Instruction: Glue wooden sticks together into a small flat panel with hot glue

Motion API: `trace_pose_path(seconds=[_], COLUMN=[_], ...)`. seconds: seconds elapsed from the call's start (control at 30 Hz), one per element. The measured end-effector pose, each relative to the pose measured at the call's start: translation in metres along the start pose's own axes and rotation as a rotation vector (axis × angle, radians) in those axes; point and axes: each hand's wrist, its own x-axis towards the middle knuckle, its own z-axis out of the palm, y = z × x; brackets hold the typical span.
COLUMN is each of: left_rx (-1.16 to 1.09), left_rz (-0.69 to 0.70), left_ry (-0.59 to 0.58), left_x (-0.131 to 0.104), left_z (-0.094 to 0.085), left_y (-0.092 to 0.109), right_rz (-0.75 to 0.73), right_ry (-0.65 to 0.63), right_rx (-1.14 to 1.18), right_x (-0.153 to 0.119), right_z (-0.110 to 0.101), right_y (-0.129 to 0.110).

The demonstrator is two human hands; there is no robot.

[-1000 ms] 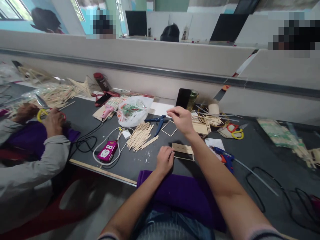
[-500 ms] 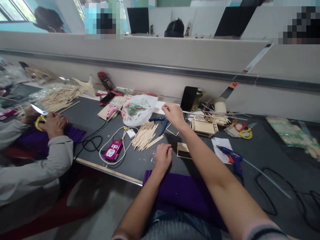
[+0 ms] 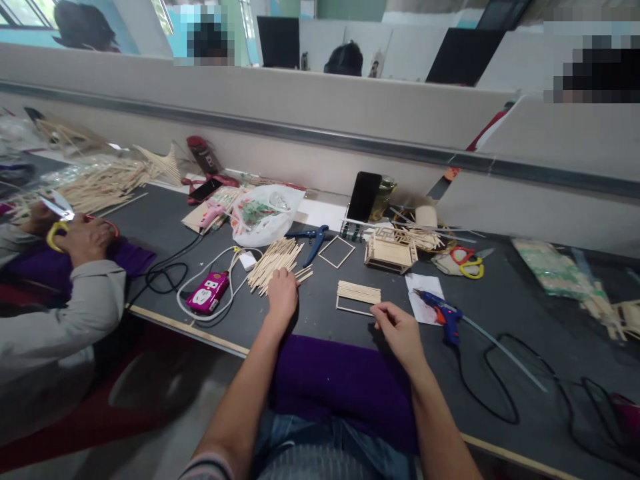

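My left hand [image 3: 283, 293] rests at the near right end of a pile of thin wooden sticks [image 3: 273, 265]. Its fingers are curled, and whatever lies under them is hidden. My right hand [image 3: 399, 328] has thumb and forefinger pinched at the near right corner of a small rectangular stick frame [image 3: 358, 292]. Sticks laid side by side fill the far half of that frame; its near half is bare. Beyond it lies a second, unfilled square stick frame [image 3: 337, 252]. A small wooden stick model [image 3: 391, 255] stands behind to the right.
At right, a blue glue gun [image 3: 445, 312] lies on white paper, its cord trailing. Dark blue pliers [image 3: 315, 245], a plastic bag [image 3: 269, 215] and a purple power box [image 3: 209, 292] are nearby. Yellow-red scissors [image 3: 470, 263] lie behind. A co-worker's hand [image 3: 87, 240] holds scissors at left.
My right hand has drawn back from the table's far side to the part-filled frame. My left hand has moved left onto the stick pile. The view has shifted slightly.
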Motion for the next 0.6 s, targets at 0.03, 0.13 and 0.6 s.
trace_pose_path(seconds=[0.03,0.13,0.6], left_rx=[0.008,0.025,0.06], left_rz=[0.008,0.035,0.166], left_ry=[-0.002,-0.004,-0.075], left_x=[-0.001,-0.003,0.003], left_z=[-0.001,-0.003,-0.011], left_y=[0.001,0.002,0.01], right_rz=[0.008,-0.002,-0.251], right_ry=[0.004,0.021,0.138], right_rx=[-0.002,-0.025,-0.232], right_x=[-0.003,-0.008,-0.02], right_z=[-0.001,-0.004,-0.008], right_y=[0.003,0.009,0.005])
